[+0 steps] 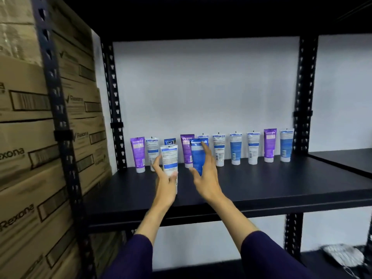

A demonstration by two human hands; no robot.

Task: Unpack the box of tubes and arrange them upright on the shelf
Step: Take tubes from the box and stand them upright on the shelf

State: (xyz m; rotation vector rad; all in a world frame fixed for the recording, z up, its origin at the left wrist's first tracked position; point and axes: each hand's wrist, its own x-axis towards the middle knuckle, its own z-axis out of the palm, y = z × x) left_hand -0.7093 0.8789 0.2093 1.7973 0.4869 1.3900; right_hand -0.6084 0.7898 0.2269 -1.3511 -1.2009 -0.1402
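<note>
Both my hands reach over the black shelf (261, 184). My left hand (166, 183) grips a white tube (169, 161) upright above the shelf board, in front of the back row. My right hand (205, 174) holds a blue tube (197, 156), thumb at its lower left and fingers along its right side. Behind them a row of several tubes stands cap-down along the back wall: a purple one (137, 153) at the left, white and blue ones in the middle, another purple one (269, 144) and a light blue one (286, 144) at the right. The box is out of view.
Stacked brown Rexona cartons (26, 158) fill the rack to the left behind a black upright (58, 109). Another black upright (303, 97) bounds the bay on the right. A lower shelf holds a blurred white object (342, 254) at the bottom right.
</note>
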